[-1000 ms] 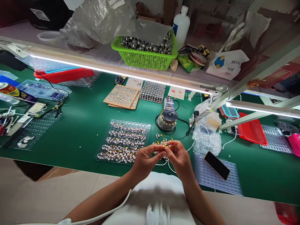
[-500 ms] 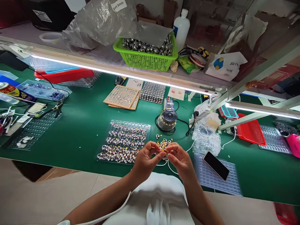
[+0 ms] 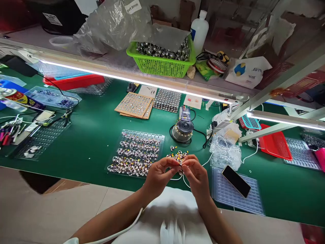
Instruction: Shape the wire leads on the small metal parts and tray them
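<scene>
Head view — left hand (image 3: 158, 176) and right hand (image 3: 196, 176) grips pinch one small part (image 3: 180, 163) between them.

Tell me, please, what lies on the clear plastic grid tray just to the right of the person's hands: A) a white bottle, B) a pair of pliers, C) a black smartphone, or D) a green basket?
C: a black smartphone lies flat and slantwise on the clear plastic grid tray, right of the right hand.
</scene>
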`<state>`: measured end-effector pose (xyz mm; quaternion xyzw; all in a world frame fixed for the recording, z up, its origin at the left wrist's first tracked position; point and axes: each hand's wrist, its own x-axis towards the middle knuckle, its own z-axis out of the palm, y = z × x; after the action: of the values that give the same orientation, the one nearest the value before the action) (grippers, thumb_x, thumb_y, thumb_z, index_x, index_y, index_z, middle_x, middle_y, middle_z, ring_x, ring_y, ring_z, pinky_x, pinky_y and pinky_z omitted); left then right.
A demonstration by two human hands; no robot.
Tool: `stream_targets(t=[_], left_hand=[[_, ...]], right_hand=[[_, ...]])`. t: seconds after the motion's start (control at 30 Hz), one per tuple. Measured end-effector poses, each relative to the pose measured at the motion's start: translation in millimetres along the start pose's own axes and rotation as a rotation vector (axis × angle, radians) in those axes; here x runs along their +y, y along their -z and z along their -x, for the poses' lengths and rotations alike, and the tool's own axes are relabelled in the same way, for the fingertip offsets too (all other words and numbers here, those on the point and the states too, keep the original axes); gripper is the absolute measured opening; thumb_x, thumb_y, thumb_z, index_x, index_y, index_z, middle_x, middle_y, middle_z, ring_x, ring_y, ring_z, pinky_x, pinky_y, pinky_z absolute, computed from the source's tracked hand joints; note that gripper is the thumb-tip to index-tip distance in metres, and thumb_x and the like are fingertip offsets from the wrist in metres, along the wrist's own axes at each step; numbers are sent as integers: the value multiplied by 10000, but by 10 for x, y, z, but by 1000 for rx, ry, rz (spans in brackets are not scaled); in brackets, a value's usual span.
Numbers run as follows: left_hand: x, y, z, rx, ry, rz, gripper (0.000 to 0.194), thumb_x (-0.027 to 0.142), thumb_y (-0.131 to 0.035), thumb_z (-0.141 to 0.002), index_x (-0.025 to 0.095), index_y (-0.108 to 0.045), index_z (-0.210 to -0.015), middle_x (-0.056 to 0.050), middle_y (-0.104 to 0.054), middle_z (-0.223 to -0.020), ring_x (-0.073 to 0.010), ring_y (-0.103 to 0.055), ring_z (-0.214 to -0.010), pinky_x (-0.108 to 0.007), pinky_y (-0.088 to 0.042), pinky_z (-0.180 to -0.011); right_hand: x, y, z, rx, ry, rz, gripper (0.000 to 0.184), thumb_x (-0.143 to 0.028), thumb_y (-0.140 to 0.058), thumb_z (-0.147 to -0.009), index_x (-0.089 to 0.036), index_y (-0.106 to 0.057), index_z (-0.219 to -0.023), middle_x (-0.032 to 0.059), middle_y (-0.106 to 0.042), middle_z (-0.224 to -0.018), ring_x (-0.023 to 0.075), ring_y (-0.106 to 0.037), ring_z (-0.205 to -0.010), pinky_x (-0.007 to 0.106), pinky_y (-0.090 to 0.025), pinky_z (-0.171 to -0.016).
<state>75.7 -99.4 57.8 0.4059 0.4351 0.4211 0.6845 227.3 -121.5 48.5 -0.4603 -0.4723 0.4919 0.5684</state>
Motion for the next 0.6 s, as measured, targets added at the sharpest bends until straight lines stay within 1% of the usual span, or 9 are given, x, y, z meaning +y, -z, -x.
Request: stream_targets(t=[0.1, 0.23, 0.4, 0.47, 0.5, 0.57, 0.6], left_hand=[[9, 24, -8, -47, 2, -37, 145, 284, -738, -773, 172, -686, -848, -29, -685, -838, -154, -633, -828, -246, -510, -779], [6, 72, -28, -173, -6, -105, 136, 290, -698, -809, 172, -657, -864, -26, -646, -837, -152, -597, -817, -260, -488, -776], [9, 102, -58, -197, -67, -164, 94, 263, -663, -831, 170, -646, -837, -17, -581, -840, -144, -543, -814, -261, -444, -776], [29, 113, -66, -240, -10, -85, 126, 279, -693, -805, 160, -654, -814, -14, -569, -825, -140, -531, -801, -250, -433, -749], [31, 123, -67, -281, 53, -22, 154, 292, -719, -780, 152, -657, -799, -12, -568, -803, -137, -530, -779, -245, -429, -725], [-4, 150, -71, -366, 213, 105, 222, 309, -782, -708, 134, -655, -759, -7, -575, -741, -126, -533, -710, -239, -421, -676], [-52, 167, -77, -386, 289, 154, 254, 307, -813, -666, 127, -649, -736, -4, -580, -708, -120, -533, -673, -235, -415, -655]], right_hand=[[-6, 27, -3, -26, 54, 79, 67, -196, -598, -902, -235, -650, -885, 34, -536, -951, 182, -536, -914, 335, -437, -828], [12, 74, -13, -84, 82, 154, 45, -201, -611, -893, -232, -643, -885, 39, -548, -948, 191, -545, -918, 354, -433, -849], [61, 111, 21, -129, 59, 195, 41, -202, -601, -901, -230, -630, -891, 46, -546, -972, 196, -546, -945, 360, -425, -873], [84, 123, 51, -146, 39, 152, 18, -218, -609, -899, -233, -617, -903, 50, -544, -990, 201, -541, -963, 364, -420, -885], [96, 127, 69, -157, 23, 110, 22, -236, -622, -892, -235, -611, -911, 51, -545, -994, 205, -539, -968, 366, -418, -888], [128, 129, 107, -193, -23, 15, 102, -304, -652, -873, -239, -609, -940, 50, -552, -972, 209, -539, -946, 358, -426, -863], [152, 126, 125, -214, -51, -23, 149, -347, -659, -866, -239, -617, -959, 50, -557, -955, 209, -540, -925, 351, -431, -842]])
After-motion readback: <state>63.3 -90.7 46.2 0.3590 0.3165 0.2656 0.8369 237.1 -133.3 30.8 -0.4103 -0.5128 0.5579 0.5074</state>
